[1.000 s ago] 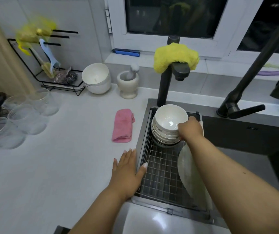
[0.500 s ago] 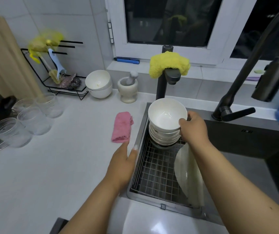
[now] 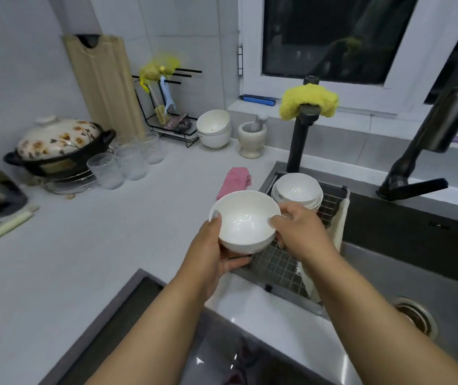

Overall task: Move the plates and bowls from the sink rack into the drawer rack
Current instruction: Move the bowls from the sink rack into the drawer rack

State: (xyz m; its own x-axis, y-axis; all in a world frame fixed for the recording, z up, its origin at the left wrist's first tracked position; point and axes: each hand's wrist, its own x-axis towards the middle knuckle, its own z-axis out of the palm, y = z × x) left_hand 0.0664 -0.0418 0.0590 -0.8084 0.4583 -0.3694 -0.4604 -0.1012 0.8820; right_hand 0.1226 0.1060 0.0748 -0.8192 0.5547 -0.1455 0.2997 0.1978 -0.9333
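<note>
White bowl (image 3: 246, 220) is clamped in both grips, left hand (image 3: 213, 247) cupping below, right hand (image 3: 300, 232) pinching its rim, lifted off the stack of bowls (image 3: 297, 191) just behind the right grip on the sink rack (image 3: 278, 262). Next it likely goes down toward the drawer, unclear below. Pale counter (image 3: 97, 245) spreads left, dark window beyond

Both hands on one white bowl (image 3: 246, 221) — left hand (image 3: 211, 252) cupping underneath, right hand (image 3: 300, 232) pinching the rim — stacked bowls (image 3: 297, 191) just beyond.
</note>
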